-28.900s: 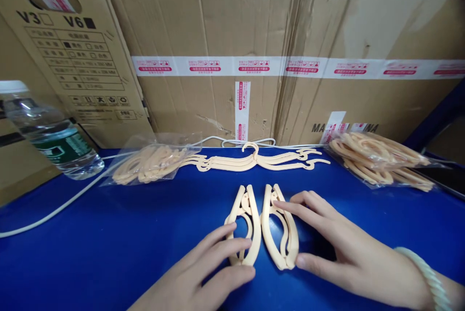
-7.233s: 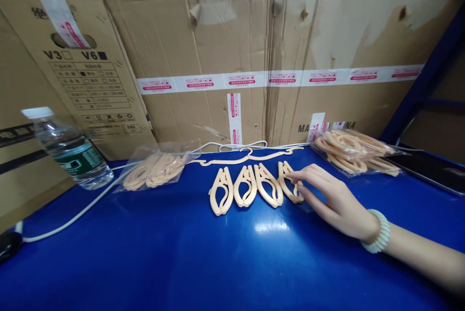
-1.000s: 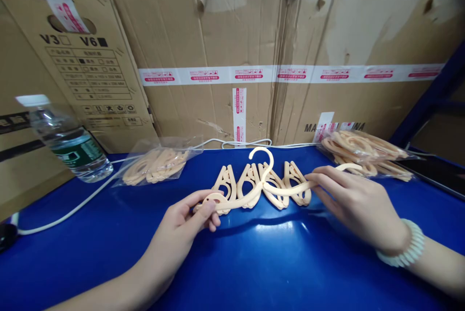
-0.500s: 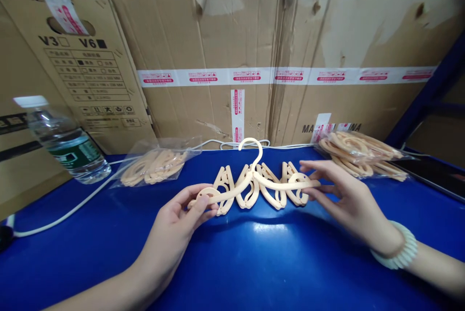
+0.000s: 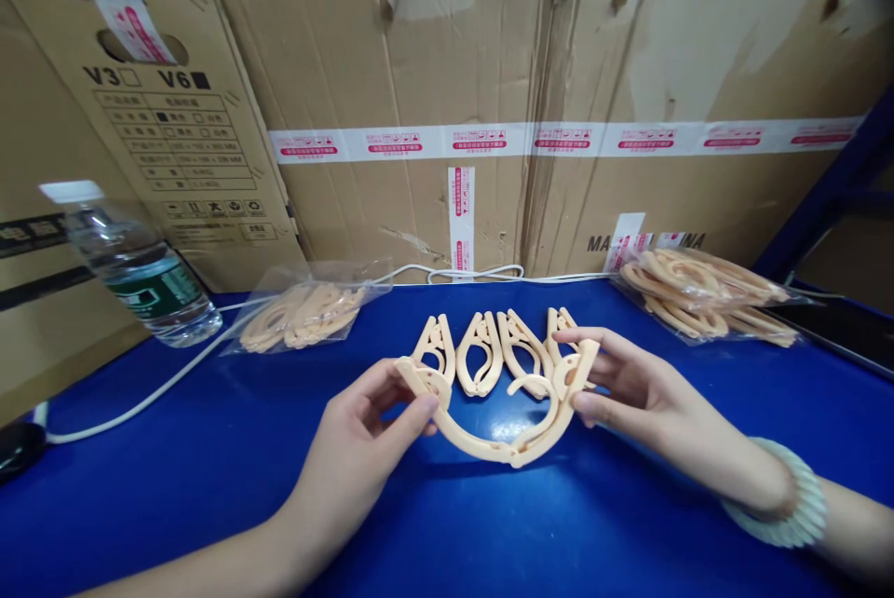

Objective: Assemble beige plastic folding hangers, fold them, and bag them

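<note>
A cream folding plastic hanger (image 5: 499,435) is held between both hands just above the blue table (image 5: 209,486), its two arms bent upward into a U and its hook tucked inside. My left hand (image 5: 367,430) pinches the left arm's end. My right hand (image 5: 621,388) grips the right arm's end. Right behind the held one, several folded hangers (image 5: 489,360) lie side by side in a row on the table.
A clear bag of folded hangers (image 5: 304,314) lies at back left, another bag (image 5: 698,295) at back right. A water bottle (image 5: 132,267) stands at far left beside a white cable (image 5: 140,402). Cardboard boxes (image 5: 489,67) wall the back. A dark tablet (image 5: 845,332) lies at right.
The hanger was spread out flat with its hook up; its arms have now swung upward into a U and the hook has turned down inside. Both hands came closer together.
</note>
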`<state>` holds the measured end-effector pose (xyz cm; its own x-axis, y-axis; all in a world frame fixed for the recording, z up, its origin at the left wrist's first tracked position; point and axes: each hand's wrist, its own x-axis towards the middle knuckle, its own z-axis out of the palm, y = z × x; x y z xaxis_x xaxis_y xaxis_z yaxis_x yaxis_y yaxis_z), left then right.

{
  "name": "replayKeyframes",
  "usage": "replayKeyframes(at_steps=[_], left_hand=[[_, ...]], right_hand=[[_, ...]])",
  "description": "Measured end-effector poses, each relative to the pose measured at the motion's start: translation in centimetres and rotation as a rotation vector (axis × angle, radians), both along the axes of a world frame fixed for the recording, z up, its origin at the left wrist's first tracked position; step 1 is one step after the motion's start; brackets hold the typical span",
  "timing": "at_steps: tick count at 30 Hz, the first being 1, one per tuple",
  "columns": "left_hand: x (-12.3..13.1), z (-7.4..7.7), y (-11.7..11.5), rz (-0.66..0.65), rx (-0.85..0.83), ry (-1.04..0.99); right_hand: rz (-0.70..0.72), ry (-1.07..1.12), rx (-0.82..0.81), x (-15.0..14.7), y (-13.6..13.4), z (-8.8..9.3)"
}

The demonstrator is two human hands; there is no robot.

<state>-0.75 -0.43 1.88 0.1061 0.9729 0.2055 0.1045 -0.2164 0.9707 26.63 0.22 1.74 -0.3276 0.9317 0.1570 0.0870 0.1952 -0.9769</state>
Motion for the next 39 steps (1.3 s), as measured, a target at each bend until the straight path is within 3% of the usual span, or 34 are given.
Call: replayKeyframes(at_steps=[6, 13, 22, 34, 39], left_hand=[[0.9, -0.2, -0.5, -0.042, 0.003, -0.027], [1.4, -0.3, -1.1, -0.050, -0.070, -0.143], [1.0, -0.6, -1.8, -0.103, 0.059, 0.010], [0.8, -1.3, -2.0, -0.391, -0.093, -0.050], [0.8, -1.3, -1.8, -0.390, -0.097, -0.108]], right_hand=[[-0.011, 0.114, -0.085, -1.8, -0.8, -0.6], [0.182, -0.187, 0.068, -2.2, -2.7, 0.1], [0.179, -0.164, 0.086, -1.7, -2.8, -0.6], [0.185, -0.151, 0.092, -1.5, -3.1, -0.3], [0.139, -0.159, 0.119, -1.3, -2.9, -0.1]])
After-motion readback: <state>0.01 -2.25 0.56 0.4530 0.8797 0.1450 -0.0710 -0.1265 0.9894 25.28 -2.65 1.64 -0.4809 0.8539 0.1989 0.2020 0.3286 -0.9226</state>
